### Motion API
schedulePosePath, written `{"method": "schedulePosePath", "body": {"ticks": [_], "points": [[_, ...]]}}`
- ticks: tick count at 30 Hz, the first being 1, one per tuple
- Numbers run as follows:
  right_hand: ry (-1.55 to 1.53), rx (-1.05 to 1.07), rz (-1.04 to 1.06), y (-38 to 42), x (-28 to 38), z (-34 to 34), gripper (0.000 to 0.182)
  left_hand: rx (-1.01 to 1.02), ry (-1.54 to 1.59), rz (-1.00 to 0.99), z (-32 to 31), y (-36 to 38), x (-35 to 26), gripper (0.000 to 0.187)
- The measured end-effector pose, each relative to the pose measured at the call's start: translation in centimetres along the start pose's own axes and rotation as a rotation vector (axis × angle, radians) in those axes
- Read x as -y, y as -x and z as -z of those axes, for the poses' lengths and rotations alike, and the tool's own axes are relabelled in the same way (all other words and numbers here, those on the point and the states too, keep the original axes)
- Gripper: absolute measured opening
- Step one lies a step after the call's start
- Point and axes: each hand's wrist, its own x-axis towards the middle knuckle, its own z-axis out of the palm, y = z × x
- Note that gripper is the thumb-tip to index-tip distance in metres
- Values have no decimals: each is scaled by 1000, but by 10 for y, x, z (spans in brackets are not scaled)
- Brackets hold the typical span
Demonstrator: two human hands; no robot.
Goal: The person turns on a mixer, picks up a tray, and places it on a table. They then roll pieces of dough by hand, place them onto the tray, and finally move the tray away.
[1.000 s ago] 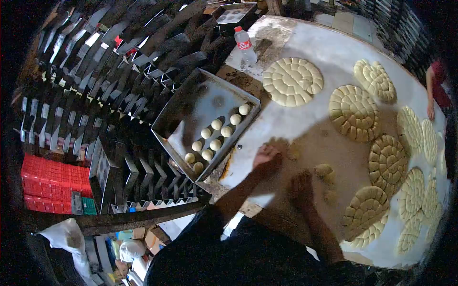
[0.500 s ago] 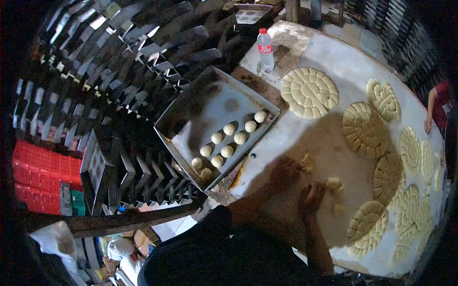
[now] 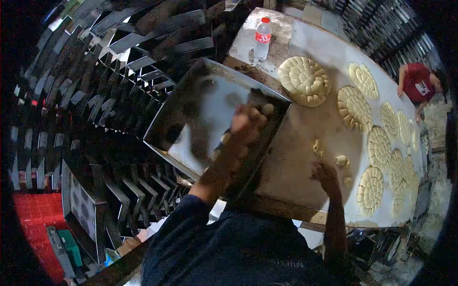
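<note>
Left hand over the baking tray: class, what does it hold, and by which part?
Cannot be told: the left hand hangs curled over the tray, hiding its fingertips.

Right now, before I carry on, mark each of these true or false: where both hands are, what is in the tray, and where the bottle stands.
1. The left hand is over the metal tray. True.
2. The right hand is inside the tray. False: it is on the table, near loose dough pieces.
3. The bottle lies flat. False: it stands upright.
4. A dough ball sits in the tray. True.
</note>
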Motion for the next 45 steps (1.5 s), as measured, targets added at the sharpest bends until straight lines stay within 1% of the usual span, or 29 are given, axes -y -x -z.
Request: {"method": "schedulePosePath", "body": {"ticks": [1, 2, 4, 5, 7, 8, 9, 11, 12, 13, 14, 15, 17, 19, 20, 22, 25, 27, 28, 30, 32, 34, 35, 36, 37, 41, 43, 44, 45], "points": [[197, 48, 231, -19, 40, -33, 29, -27, 17, 48, 3, -20, 21, 41], [318, -29, 344, -33, 91, -73, 30, -38, 26, 40, 11, -30, 24, 41], [429, -145, 789, -64, 169, -128, 33, 243, -440, 250, 16, -47, 32, 61], [255, -148, 929, -93, 178, -153, 31, 227, -435, 244, 10, -48, 52, 61], [390, -150, 960, -139, 190, -180, 28, 57, -335, -126, -8, -41, 102, 80], [508, -56, 678, -172, 171, -189, 29, 55, -340, -127, 5, -38, 84, 80], [499, -55, 675, -184, 154, -193, 29, 209, -76, -16, 29, -31, 46, 84], [828, -100, 858, -192, 128, -192, 28, 198, -14, -112, 44, -22, 44, 90], [753, -97, 989, -175, 122, -185, 24, 38, -213, -326, 43, -18, 64, 90], [571, -155, 1054, -149, 110, -174, 22, 126, -114, -268, 61, -12, 31, 86], [385, -227, 1107, -119, 91, -163, 20, -2, -134, -348, 64, -6, 23, 72], [480, -269, 1095, -88, 66, -143, 21, 44, -139, -359, 51, 3, 6, 72], [561, -363, 1025, -42, 19, -92, 24, -233, -81, 85, 6, 24, -31, 59], [878, -181, 600, -4, -31, -38, 17, -85, 216, -59, -78, 38, -84, 53], [863, -232, 560, 9, -54, -9, 17, 167, 325, -136, -119, 44, -120, 56], [926, -286, 673, 28, -92, 44, 19, 504, 71, -320, -217, 57, -154, 53], [692, -346, 732, 51, -119, 101, 24, 648, 12, -349, -328, 66, -151, 66], [700, -366, 712, 52, -139, 117, 24, 641, -341, -858, -383, 67, -130, 80], [712, -346, 696, 54, -147, 121, 24, 660, -343, -885, -388, 71, -142, 80], [780, -392, 629, 61, -147, 122, 29, 783, -302, -522, -373, 76, -153, 88], [838, -425, 559, 65, -138, 114, 35, 863, -401, -595, -346, 74, -147, 90], [613, -509, 342, 64, -124, 109, 46, 904, -494, -656, -324, 83, -138, 93], [607, -518, 355, 61, -120, 104, 46, 944, -404, -468, -311, 90, -133, 96], [868, -608, 389, 55, -118, 94, 49, 971, -310, -279, -298, 95, -120, 99], [1134, -696, 420, 49, -115, 84, 52, 955, -315, -284, -283, 103, -105, 99], [1211, -832, 517, 24, -133, 69, 50, 793, -266, -416, -217, 134, -45, 84], [640, -772, 559, 19, -117, 68, 53, 760, -298, -389, -178, 153, -35, 76], [652, -764, 578, 13, -108, 68, 53, 656, -211, -309, -160, 169, -44, 68], [636, -898, 598, 9, -100, 69, 45, 556, -121, -226, -149, 184, -41, 60]]}}
